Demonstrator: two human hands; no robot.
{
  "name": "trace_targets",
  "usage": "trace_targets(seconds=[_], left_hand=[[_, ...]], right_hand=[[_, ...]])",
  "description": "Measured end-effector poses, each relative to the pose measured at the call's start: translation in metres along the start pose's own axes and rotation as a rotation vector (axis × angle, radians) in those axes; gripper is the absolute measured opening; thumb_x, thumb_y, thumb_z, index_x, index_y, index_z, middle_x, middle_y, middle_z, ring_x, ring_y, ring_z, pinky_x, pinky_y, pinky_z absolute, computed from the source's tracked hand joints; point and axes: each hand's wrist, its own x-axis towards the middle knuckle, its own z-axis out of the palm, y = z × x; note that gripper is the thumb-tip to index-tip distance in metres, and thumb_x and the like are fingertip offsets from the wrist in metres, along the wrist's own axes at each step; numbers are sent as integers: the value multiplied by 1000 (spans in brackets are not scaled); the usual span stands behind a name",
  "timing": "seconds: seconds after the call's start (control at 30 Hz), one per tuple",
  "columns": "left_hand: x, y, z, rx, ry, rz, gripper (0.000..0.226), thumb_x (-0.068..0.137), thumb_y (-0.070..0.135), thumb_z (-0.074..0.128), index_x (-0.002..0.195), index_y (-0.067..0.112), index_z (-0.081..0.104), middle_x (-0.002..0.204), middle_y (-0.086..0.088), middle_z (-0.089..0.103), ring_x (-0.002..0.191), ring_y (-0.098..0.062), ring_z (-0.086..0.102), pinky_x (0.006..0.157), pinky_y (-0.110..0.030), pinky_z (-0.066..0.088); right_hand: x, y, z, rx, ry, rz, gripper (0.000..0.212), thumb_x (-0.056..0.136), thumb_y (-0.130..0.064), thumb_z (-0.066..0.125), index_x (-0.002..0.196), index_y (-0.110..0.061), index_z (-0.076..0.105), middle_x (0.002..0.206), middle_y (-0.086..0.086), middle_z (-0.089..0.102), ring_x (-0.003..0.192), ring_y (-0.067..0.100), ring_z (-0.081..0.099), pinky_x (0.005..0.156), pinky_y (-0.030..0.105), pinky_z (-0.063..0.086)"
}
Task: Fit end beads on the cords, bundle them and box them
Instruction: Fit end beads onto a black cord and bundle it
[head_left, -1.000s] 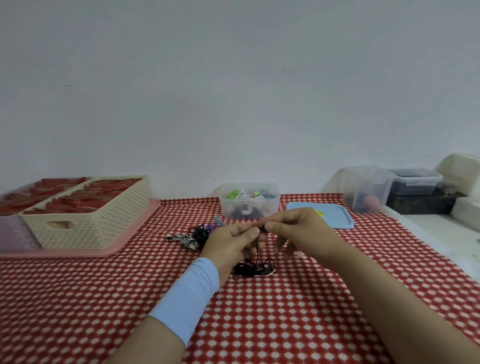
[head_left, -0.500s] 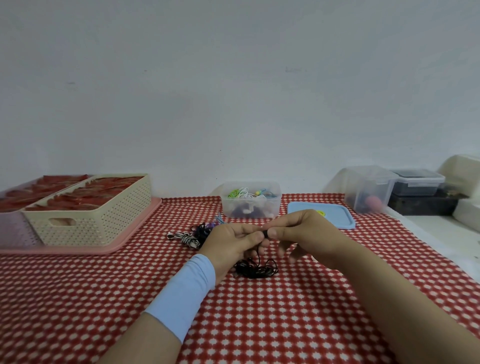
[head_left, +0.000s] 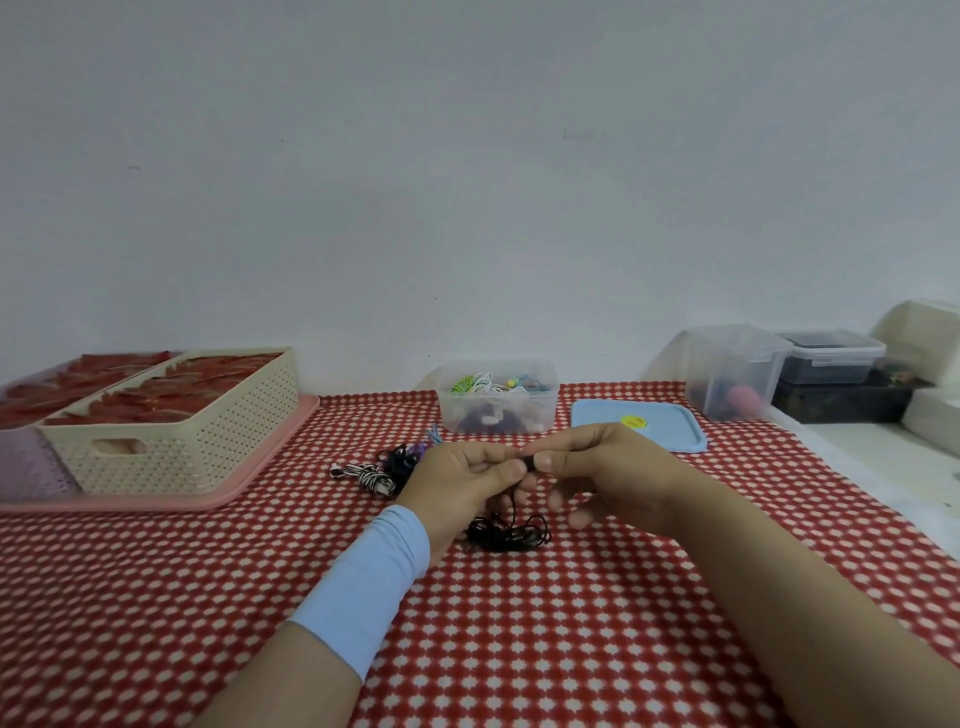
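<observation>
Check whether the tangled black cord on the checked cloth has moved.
No. The tangled black cord stays put, in line with the clear plastic box behind it.

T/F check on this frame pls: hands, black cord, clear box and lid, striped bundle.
1. The left hand and right hand both pinch the black cord where their fingertips meet. True.
2. The blue lid is on the clear box. False: it lies flat on the tablecloth, right of the open box.
3. The cord's slack lies heaped on the tablecloth below the hands. True.
4. The striped bundle sits in the cream basket. False: it lies on the tablecloth, left of the left hand.
5. A light blue sleeve covers the right wrist. False: the left wrist.
</observation>
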Motion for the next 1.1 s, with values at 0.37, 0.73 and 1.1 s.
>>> trace_targets(seconds=[0.37, 0.73, 1.1], left_hand=[[-3, 1, -4, 119, 8, 15, 13, 89, 3, 68, 94, 13, 74, 83, -8, 77, 74, -13, 71, 67, -20, 54], [-2, 1, -1, 36, -3, -15, 17, 92, 4, 63, 105, 8, 74, 84, -7, 76, 73, -12, 68, 70, -24, 55], [-6, 2, -2, -11, -34, -24, 16, 93, 3, 61, 97, 9, 75, 80, -6, 74, 71, -13, 65, 72, -26, 55]], right_hand=[[1, 1, 2, -24, 16, 30, 15, 92, -8, 69, 100, -14, 81, 87, 11, 77, 63, 18, 67, 46, 27, 55], [-7, -9, 0, -192, 74, -120, 12, 90, -13, 74, 99, -13, 82, 91, 15, 77, 67, 22, 69, 56, 33, 59], [-7, -7, -4, -234, 37, -187, 15, 91, -9, 72, 101, -13, 82, 91, 15, 78, 67, 23, 69, 55, 30, 57]])
